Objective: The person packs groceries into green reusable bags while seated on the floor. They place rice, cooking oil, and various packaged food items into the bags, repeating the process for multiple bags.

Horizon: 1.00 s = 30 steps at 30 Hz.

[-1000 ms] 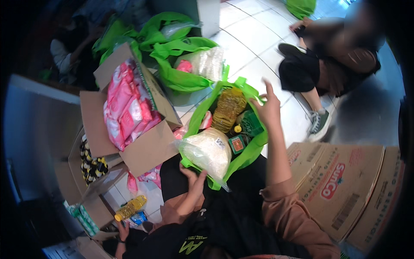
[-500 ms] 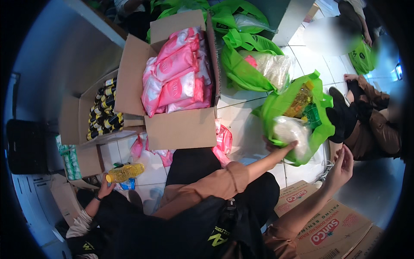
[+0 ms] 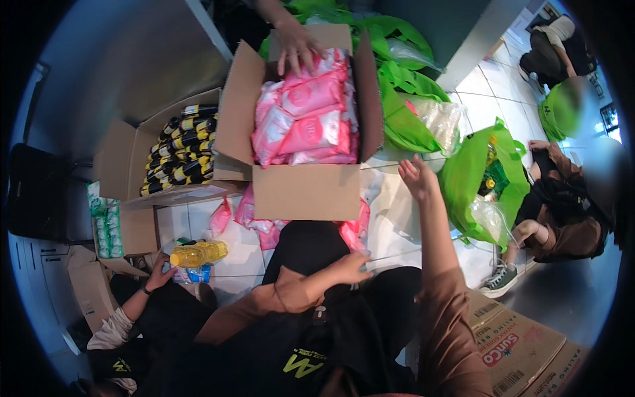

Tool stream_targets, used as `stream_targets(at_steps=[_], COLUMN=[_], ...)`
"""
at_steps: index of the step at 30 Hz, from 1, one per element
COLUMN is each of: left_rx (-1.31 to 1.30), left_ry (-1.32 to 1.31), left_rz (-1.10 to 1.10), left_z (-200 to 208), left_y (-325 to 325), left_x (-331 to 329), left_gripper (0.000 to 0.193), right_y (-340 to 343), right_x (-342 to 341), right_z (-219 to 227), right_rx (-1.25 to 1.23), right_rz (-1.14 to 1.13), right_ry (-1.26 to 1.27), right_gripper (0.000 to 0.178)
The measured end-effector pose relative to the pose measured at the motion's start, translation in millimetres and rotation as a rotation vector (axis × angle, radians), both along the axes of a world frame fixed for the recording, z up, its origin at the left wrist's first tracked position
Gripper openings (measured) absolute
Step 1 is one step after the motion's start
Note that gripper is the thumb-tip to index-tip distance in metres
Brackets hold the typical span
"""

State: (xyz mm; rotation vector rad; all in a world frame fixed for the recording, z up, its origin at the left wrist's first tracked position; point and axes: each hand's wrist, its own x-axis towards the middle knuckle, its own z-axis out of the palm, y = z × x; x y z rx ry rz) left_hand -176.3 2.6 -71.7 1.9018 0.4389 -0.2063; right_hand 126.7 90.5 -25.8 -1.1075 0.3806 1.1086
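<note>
My left hand (image 3: 350,268) hovers over my lap, empty, its fingers loosely spread. In front of me my right hand (image 3: 419,177) is raised with fingers stretched, between a cardboard box (image 3: 305,192) and a green bag (image 3: 458,178); nothing is in it. The box is full of pink and white soft packs (image 3: 311,96). Another person's hand (image 3: 297,47) reaches in from the far side and touches the top packs. Inside the upright, gaping green bag are a clear plastic bag of something white (image 3: 487,217) and a yellow-capped bottle (image 3: 491,149).
A carton of dark bottles (image 3: 182,149) stands left of the box. Lower left, a co-worker's hand (image 3: 159,274) is at a yellow oil bottle (image 3: 198,253). Other green bags (image 3: 415,109) stand behind. Closed cartons (image 3: 509,344) lie at lower right; a person sits at right.
My left hand has left the green bag and drawn back over my lap. My right hand has moved forward and left. Another person's hand has come onto the pink packs.
</note>
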Motion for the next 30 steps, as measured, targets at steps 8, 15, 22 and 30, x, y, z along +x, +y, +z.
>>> stream_targets(at_steps=[8,15,22,30], left_rx=[0.073,0.014,0.131,0.368], left_ry=[-0.204,-0.363,-0.529,-0.787], left_rz=[0.342,0.497,0.427,0.284], left_z=[22,26,91,152], left_y=[16,20,20,31], left_x=[6,12,19,111], left_gripper=[0.031,0.027,0.024,0.02], right_y=[60,-17,-41,-136], right_x=[35,-10,-58,-102], right_z=[-90,-65,-59,-87], right_rx=[0.101,-0.1,-0.129,-0.182], right_rz=[-0.214,-0.268,-0.358,-0.44], right_ry=[-0.208,-0.423,-0.38,-0.52], right_gripper=[0.033,0.034,0.031,0.031])
